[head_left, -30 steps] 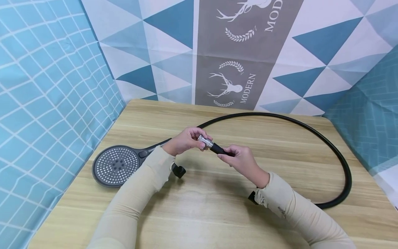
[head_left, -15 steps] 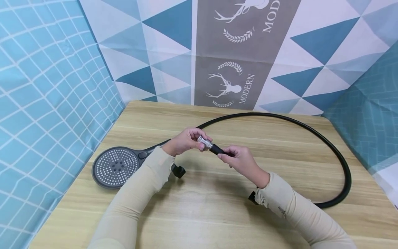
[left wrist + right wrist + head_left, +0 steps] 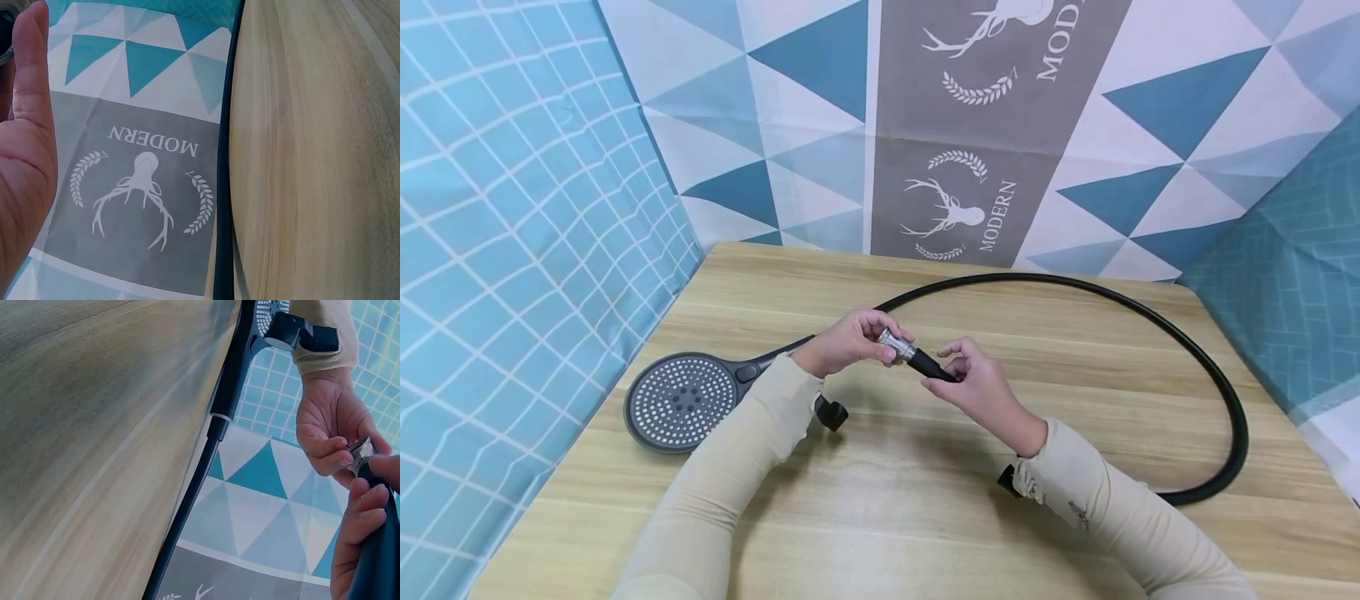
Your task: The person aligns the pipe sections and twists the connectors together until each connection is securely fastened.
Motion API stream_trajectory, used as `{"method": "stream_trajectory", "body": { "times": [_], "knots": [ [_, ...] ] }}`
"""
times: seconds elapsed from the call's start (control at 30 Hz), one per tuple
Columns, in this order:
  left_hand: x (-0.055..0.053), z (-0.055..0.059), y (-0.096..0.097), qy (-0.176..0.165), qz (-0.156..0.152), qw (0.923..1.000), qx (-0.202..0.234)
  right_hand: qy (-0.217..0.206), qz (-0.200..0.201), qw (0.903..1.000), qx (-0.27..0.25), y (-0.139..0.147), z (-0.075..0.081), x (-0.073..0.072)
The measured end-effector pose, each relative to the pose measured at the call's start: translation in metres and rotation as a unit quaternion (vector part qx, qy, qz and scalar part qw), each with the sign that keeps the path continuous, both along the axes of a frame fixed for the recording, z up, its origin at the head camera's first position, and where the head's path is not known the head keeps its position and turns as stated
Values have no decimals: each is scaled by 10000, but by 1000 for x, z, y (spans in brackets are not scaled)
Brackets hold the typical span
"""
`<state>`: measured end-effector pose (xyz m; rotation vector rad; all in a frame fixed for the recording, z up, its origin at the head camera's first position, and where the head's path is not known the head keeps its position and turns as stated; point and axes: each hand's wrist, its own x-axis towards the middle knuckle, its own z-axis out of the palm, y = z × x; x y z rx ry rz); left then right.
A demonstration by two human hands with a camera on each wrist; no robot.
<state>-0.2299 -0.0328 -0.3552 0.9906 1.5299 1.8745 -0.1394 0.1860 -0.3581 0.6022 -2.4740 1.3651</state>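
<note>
The left hand (image 3: 853, 340) pinches the silver metal connector (image 3: 895, 342) on the end of a black shower hose (image 3: 1157, 312). Just behind that connector, the right hand (image 3: 979, 387) holds the hose's black sleeve (image 3: 928, 364), its index finger raised off in the head view. Seen from the right wrist, the right hand (image 3: 359, 534) has thumb and fingers around the hose end, close to the left hand (image 3: 331, 419). At the left wrist view's edge, the left hand (image 3: 28, 162) shows beside the connector's dark opening. A grey shower head (image 3: 681, 402) lies by the left forearm.
The hose loops over the wooden table (image 3: 880, 517) toward the right and passes under the right forearm. In the right wrist view its other end joins the shower head's handle (image 3: 232, 387). Patterned cloth (image 3: 820, 125) hangs behind, with blue tiled cloth (image 3: 512, 250) on the left.
The right hand's fingers have loosened and its index finger has lifted away from the sleeve. The left hand keeps its pinch on the connector, almost unmoved.
</note>
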Motion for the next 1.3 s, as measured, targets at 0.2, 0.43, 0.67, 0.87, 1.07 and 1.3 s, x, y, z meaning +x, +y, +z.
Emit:
{"method": "stream_trajectory", "body": {
  "times": [0.2, 0.43, 0.67, 0.87, 1.07, 1.3],
  "knots": [
    [1, 2, -1, -6, 6, 10000, 24, 116, 77, 9992, -381, 0, 0, 0],
    [-1, 1, -1, 60, 56, 10000, 4, -205, -25, 9983, -548, 0, 2, -1],
    [-3, 0, 0, 51, 89, 9999, 9, -513, -63, 9966, -638, 1, 3, -2],
    [-3, 1, 0, 26, 94, 9999, 42, -660, -85, 9957, -639, 2, 6, -3],
    [-2, -1, 2, 34, 181, 9998, 64, -892, -93, 9939, -639, 3, 5, -5],
    [-1, -2, 4, 167, 446, 9988, -130, -909, -106, 9939, -607, 4, 6, -5]
  ]
}}
